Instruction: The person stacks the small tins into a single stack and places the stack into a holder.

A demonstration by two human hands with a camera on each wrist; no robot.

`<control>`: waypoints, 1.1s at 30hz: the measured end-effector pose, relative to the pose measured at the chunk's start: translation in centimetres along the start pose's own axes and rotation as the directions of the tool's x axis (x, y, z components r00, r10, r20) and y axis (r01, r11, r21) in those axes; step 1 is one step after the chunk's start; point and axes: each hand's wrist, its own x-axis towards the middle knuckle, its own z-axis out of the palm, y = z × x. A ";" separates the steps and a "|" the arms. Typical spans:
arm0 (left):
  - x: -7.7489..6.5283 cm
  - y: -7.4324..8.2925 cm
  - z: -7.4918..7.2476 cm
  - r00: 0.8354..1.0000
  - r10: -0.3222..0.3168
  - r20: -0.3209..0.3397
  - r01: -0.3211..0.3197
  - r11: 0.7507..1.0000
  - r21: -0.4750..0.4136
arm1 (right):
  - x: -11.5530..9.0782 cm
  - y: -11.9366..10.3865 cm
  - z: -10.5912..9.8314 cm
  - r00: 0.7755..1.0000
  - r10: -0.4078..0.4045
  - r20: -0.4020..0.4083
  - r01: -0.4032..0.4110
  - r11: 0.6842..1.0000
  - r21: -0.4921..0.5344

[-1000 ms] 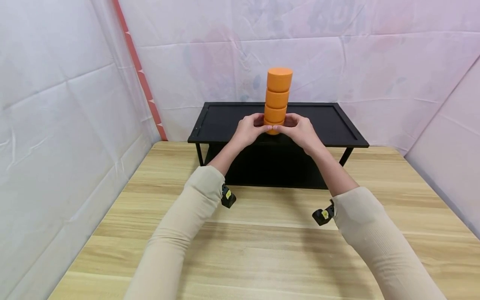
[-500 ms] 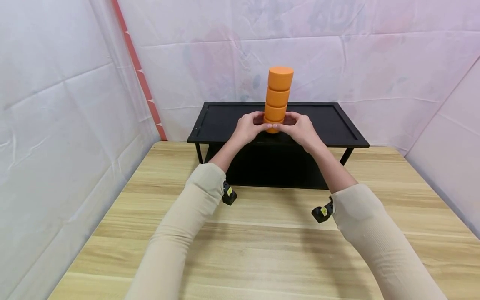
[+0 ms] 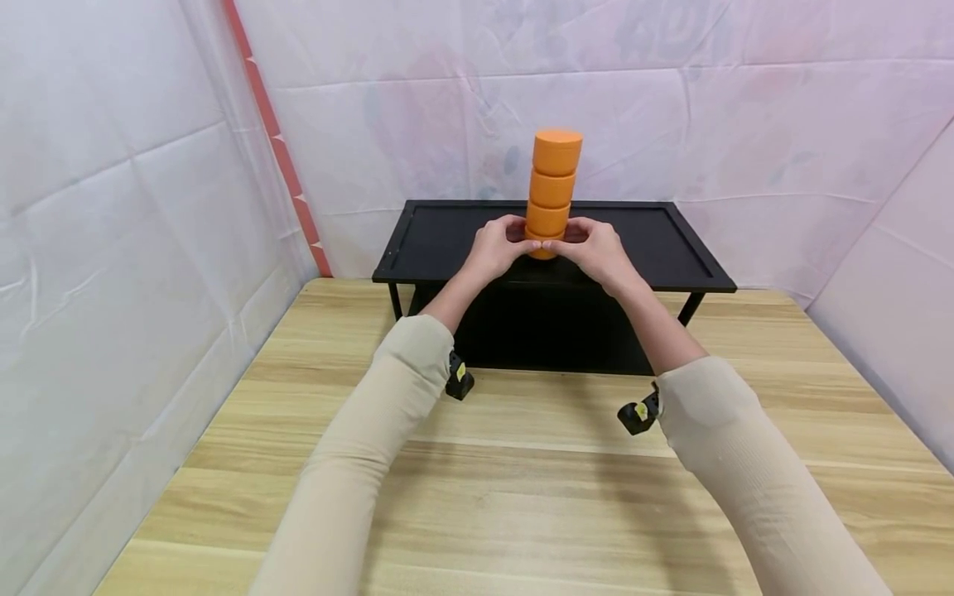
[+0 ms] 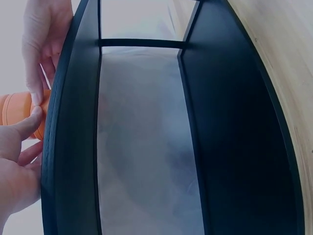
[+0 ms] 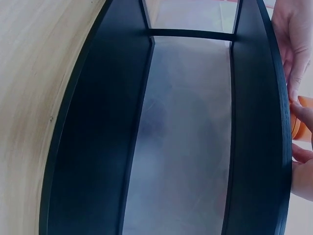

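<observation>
In the head view, a stack of several orange round containers (image 3: 552, 189) stands near the front middle of a black rack's top shelf (image 3: 462, 236), leaning slightly right as seen. My left hand (image 3: 493, 251) grips the bottom container from the left, its thumb at the front. From the right, my right hand (image 3: 602, 257) grips the same container, and the thumb tips nearly meet. Fingertips behind the stack are hidden. In the left wrist view, part of the orange stack (image 4: 15, 108) shows between both hands. The right wrist view shows only a sliver of an orange container (image 5: 304, 133).
The black rack has a lower shelf (image 3: 547, 331) and thin legs. It stands at the back of a wooden table (image 3: 492, 497). A white sheet (image 3: 417, 124) hangs behind, with more sheeting on both sides. Small black cameras (image 3: 460, 379) sit at the wrists.
Both hands and the orange stack have moved slightly back, away from the shelf's front edge. The grip on the bottom container looks the same.
</observation>
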 end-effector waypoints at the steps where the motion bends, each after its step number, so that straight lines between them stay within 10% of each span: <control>1: 0.1 0.0 0.0 1.000 -0.001 -0.003 0.001 1.000 0.002 | 0.1 0.0 0.0 1.000 0.001 -0.001 -0.001 1.000 -0.003; 33: 2.5 0.0 0.6 0.997 -0.071 -0.021 0.072 0.996 0.053 | 1.9 0.1 -0.4 1.000 0.010 -0.003 -0.010 0.997 -0.076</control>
